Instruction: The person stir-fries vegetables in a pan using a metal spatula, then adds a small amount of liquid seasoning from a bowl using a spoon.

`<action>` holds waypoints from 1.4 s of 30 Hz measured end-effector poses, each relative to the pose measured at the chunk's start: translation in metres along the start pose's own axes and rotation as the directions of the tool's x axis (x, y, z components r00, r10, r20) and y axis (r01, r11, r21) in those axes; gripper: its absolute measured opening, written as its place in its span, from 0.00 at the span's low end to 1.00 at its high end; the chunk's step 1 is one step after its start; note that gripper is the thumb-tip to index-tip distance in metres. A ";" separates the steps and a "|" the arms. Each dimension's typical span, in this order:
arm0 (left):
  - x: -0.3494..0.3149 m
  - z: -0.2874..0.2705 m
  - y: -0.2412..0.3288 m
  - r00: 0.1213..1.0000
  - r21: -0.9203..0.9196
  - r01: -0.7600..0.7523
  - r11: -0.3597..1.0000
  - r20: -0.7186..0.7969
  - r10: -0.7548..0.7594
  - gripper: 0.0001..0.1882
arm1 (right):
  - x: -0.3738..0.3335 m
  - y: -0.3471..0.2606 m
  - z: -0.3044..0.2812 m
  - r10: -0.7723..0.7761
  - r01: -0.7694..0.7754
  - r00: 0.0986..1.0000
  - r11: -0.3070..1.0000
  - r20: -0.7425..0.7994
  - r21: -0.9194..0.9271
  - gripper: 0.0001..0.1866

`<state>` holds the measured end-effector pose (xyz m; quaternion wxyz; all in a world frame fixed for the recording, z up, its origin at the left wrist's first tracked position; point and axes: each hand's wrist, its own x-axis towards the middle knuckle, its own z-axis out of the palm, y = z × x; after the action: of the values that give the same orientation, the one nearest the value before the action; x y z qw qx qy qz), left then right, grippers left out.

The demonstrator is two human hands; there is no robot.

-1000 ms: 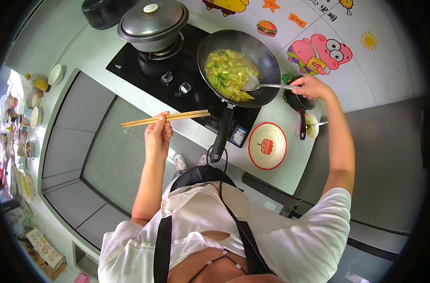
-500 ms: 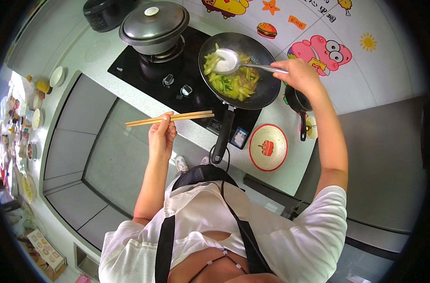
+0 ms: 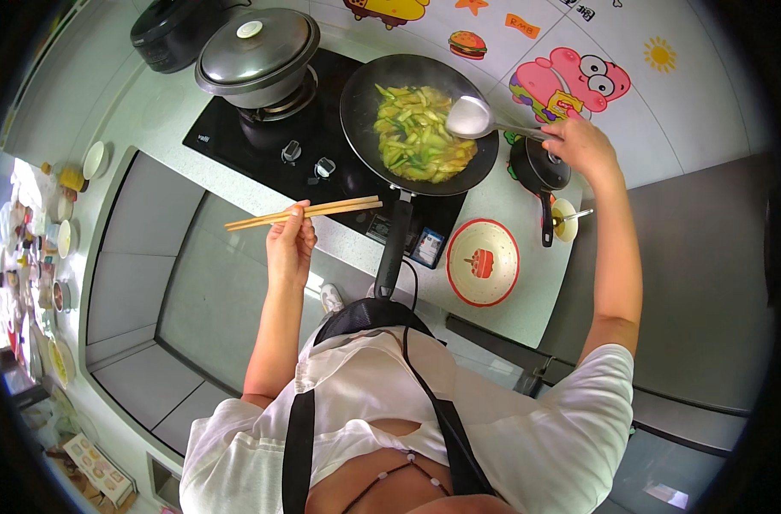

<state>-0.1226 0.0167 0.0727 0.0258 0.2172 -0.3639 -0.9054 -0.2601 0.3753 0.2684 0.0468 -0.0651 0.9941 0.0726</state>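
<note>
In my right hand (image 3: 581, 146) is the handle of a metal spatula (image 3: 469, 117), its broad head over the right side of a black wok (image 3: 356, 128). Sliced green vegetables (image 3: 420, 137) lie spread across the wok's bottom, glossy with some liquid. The wok rests on the right side of the stove, its long black handle (image 3: 395, 248) pointing toward me. My left hand (image 3: 293, 242) is closed round a pair of wooden chopsticks (image 3: 339, 208), held level in front of the counter edge, apart from the wok.
A lidded pot (image 3: 257, 56) sits on the stove's left burner, with a dark cooker (image 3: 169, 34) beyond it. Right of the wok stand a red-rimmed bowl (image 3: 484, 287), a small black pan (image 3: 540, 167) and a little bowl with a spoon (image 3: 565, 221). Another counter with dishes (image 3: 65, 240) runs along the left.
The spatula has moved right, from among the vegetables to the wok's right side, as my right hand drew outward. The vegetables now lie more evenly. My left hand stays nearly still.
</note>
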 end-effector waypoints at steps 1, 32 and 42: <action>0.001 0.001 0.000 1.000 0.001 -0.002 1.000 -0.004 0.002 0.08 | 0.001 0.001 -0.003 -0.020 0.019 1.000 0.998 -0.020 -0.064 0.14; -0.013 -0.019 0.015 0.995 0.012 -0.049 0.999 -0.083 0.050 0.09 | 0.063 -0.024 0.047 -0.109 0.087 0.980 0.987 -0.167 -0.132 0.12; -0.010 -0.011 0.015 1.000 0.029 -0.023 0.999 -0.015 0.023 0.10 | 0.016 -0.056 0.061 -0.521 0.451 0.759 0.853 -0.391 -0.263 0.17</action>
<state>-0.1108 0.0009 0.0799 0.0360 0.2204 -0.3794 -0.8979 -0.2636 0.3273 0.1989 -0.1714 -0.3396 0.9174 0.1166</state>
